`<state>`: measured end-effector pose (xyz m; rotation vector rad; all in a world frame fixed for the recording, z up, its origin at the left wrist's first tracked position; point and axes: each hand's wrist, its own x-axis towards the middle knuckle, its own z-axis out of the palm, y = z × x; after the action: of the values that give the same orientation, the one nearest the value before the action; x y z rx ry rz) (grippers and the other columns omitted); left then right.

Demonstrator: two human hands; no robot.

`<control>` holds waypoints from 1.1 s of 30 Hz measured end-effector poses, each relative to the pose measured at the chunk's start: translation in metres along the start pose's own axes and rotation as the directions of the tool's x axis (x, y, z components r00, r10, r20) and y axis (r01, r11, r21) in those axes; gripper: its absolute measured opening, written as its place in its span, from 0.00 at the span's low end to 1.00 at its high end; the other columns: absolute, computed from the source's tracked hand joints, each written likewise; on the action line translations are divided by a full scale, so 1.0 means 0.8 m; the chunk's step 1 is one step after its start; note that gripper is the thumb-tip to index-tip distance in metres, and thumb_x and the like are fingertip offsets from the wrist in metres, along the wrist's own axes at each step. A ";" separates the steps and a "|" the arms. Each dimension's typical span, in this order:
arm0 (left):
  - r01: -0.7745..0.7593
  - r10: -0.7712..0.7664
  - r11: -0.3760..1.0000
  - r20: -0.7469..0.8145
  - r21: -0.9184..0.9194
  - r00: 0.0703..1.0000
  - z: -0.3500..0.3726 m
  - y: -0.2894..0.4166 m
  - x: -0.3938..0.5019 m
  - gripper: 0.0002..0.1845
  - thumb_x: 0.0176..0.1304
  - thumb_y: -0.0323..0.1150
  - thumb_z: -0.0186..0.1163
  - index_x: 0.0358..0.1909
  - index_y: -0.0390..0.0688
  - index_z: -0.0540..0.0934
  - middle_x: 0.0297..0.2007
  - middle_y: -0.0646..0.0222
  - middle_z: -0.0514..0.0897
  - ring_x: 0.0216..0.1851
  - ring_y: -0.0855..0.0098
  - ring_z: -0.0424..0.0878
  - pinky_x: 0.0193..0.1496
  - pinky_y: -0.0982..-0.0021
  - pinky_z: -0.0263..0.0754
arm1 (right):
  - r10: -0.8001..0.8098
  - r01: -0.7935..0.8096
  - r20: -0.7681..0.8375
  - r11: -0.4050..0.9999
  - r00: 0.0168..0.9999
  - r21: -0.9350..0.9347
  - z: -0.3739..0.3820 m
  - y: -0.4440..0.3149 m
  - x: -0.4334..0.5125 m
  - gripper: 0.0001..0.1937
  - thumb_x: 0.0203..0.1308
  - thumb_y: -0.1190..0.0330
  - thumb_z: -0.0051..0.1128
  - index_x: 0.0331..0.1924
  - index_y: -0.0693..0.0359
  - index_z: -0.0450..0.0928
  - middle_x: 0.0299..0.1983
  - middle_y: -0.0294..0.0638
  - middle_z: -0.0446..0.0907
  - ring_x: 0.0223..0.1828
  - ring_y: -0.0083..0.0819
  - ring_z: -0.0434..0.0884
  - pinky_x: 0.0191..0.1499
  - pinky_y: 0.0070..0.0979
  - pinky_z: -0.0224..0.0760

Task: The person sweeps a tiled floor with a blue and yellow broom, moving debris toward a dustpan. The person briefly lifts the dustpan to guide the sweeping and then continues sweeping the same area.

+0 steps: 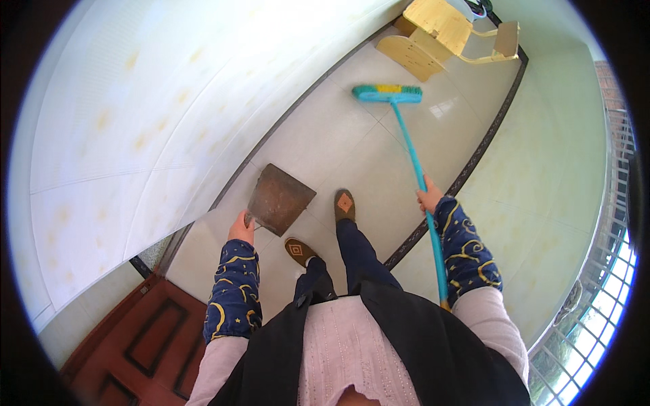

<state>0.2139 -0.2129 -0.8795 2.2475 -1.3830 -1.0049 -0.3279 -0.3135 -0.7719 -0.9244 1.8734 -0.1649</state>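
Note:
My right hand (432, 194) is closed around the blue handle of a broom (409, 139). The broom's head (388, 93), with green and yellow bristles, is out ahead of me over the tiled floor, bristles facing away; I cannot tell whether it touches the tiles. In my left hand (241, 228) is the handle of a worn brown dustpan (283, 199). That pan is held in front of my left shoe (300, 250), and whether it rests on the floor is not plain. My right shoe (345, 205) points forward between the dustpan and the broom handle.
A light wooden desk with an attached seat (431, 35) stands at the far end. White wall (127, 127) rises on the left and pale green wall (538, 193) on the right, both edged by dark skirting. A red-brown door (152, 335) is at lower left, a barred window (591, 340) at right.

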 end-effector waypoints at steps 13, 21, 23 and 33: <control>-0.258 0.269 0.937 -0.018 0.236 0.963 -0.008 0.101 0.001 0.37 0.56 0.37 0.68 0.68 0.41 0.66 0.57 0.45 0.77 0.57 0.46 0.76 0.60 0.53 0.70 | -0.015 -0.030 0.094 0.888 0.995 0.459 -0.018 -0.063 -0.058 0.12 0.63 0.72 0.51 0.48 0.63 0.65 0.26 0.41 0.72 0.22 0.33 0.77 0.25 0.36 0.76; -0.886 0.966 0.223 -0.029 -0.408 0.257 -0.077 0.363 -0.118 0.30 0.55 0.29 0.71 0.61 0.43 0.73 0.56 0.54 0.78 0.60 0.54 0.74 0.68 0.59 0.63 | -0.713 0.632 0.201 0.410 0.672 -0.658 0.105 -0.178 -0.054 0.09 0.59 0.65 0.58 0.35 0.63 0.76 0.31 0.49 0.84 0.34 0.40 0.85 0.35 0.38 0.78; -0.840 0.970 0.121 -0.116 -0.529 0.213 -0.102 0.381 -0.147 0.21 0.56 0.27 0.70 0.51 0.43 0.77 0.49 0.58 0.81 0.55 0.58 0.78 0.68 0.57 0.63 | -0.613 0.614 0.037 0.789 0.789 -0.025 0.136 -0.189 -0.077 0.11 0.58 0.64 0.59 0.36 0.63 0.76 0.32 0.49 0.84 0.35 0.43 0.85 0.36 0.40 0.78; -0.746 0.968 -0.036 -0.210 -0.665 0.141 -0.144 0.428 -0.153 0.13 0.54 0.20 0.69 0.29 0.44 0.73 0.27 0.72 0.75 0.31 0.70 0.75 0.54 0.59 0.72 | -0.884 0.831 -0.401 0.399 0.239 -0.387 0.152 -0.164 -0.033 0.15 0.51 0.68 0.65 0.43 0.59 0.75 0.36 0.52 0.81 0.38 0.53 0.80 0.44 0.42 0.74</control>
<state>0.0382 -0.2820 -0.5484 0.2697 -1.7568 -1.0301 -0.1535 -0.3538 -0.7489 -2.1295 1.6014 -1.1731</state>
